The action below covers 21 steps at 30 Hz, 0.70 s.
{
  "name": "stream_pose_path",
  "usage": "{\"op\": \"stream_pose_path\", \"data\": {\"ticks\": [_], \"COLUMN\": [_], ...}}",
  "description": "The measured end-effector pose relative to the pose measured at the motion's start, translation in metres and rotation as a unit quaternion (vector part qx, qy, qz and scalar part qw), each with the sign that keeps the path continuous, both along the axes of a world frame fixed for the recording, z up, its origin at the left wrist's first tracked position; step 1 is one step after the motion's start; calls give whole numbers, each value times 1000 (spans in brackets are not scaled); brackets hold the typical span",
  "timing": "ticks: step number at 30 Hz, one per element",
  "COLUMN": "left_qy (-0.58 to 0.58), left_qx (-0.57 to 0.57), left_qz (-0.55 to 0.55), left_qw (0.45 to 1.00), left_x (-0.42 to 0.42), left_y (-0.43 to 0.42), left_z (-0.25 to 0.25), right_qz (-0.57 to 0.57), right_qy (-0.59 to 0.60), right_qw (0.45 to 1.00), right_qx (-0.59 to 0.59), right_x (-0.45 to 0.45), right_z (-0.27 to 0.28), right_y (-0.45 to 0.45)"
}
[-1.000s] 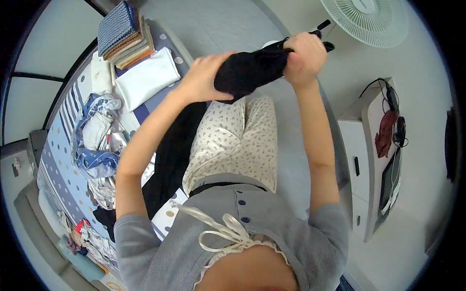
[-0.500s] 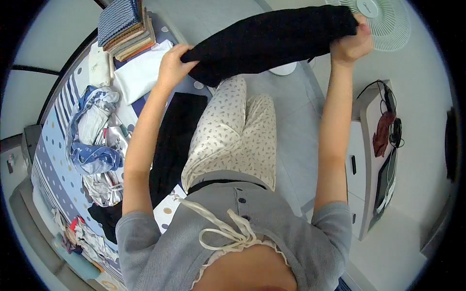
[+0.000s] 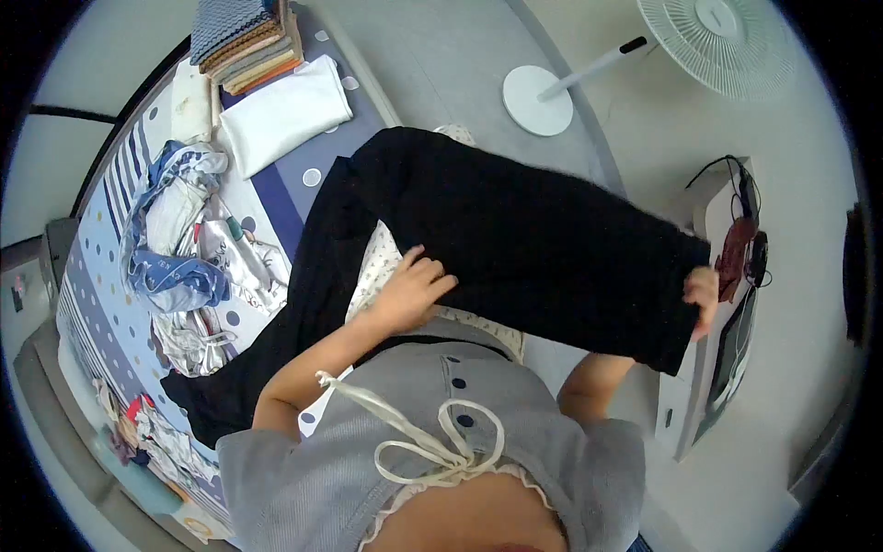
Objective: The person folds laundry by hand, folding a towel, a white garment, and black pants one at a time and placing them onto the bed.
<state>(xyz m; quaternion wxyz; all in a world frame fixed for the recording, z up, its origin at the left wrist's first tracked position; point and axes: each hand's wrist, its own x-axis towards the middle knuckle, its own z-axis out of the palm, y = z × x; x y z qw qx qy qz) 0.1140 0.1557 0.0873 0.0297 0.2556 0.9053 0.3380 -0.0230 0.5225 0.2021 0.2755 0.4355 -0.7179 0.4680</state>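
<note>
Black trousers (image 3: 543, 248) are stretched across my lap, with one part running down to the left onto the bed. My right hand (image 3: 702, 299) is closed around the hem at the far right end, its thumb and palm partly hidden behind the cloth. My left hand (image 3: 414, 290) rests at the lower edge of the black cloth near my waist, fingers loosely bent and slightly apart, not visibly gripping. Under the trousers, my patterned light pants (image 3: 375, 267) show in places.
On the patterned bed (image 3: 313, 177) to my left lie a folded white cloth (image 3: 287, 115), a stack of folded textiles (image 3: 246, 46) and a heap of crumpled clothes (image 3: 189, 239). A white fan (image 3: 713, 23) stands ahead right. A white cabinet (image 3: 676, 414) is at the right.
The trousers have come down from in front of me onto my lap. My right hand moved down toward me with the hem. My left hand left the upper end and came back near my waist.
</note>
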Motion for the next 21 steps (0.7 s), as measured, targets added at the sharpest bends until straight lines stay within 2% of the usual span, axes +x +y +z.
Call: {"op": "stream_pose_path", "data": {"ticks": [1,2,7,12,13,16,18,19,20,21], "left_qy": [-29,-57,-92,-153,-173,-194,-363,-442,-267,-79], "left_qx": [19,36,67,0,-1,44,-3,-27,12,49], "left_qz": [-4,-8,-92,-104,-108,-220,-233,-238,-151,-56], "left_qw": [999,998,989,983,979,955,902,865,952,994], "left_x": [4,7,17,30,30,18,-29,-50,-58,-60], "left_y": [4,9,15,26,27,12,14,20,31,47], "left_z": [-1,-2,-8,9,12,18,45,52,38,14], "right_qz": [-146,-289,-281,-333,-316,-240,-162,-179,-196,-212], "right_qy": [-5,-8,-71,-38,-38,-41,-44,-34,-26,-16], "right_qw": [988,953,933,902,905,921,934,932,930,927], "right_qx": [-43,-86,-215,-272,-282,-306,-314,-313,-311,-309], "right_x": [34,58,111,123,122,117,113,110,107,102], "right_z": [-1,-3,-14,-19,-21,-24,-25,-23,-17,-12], "right_y": [-32,-47,-29,-18,-14,-3,2,-7,-22,-31]}}
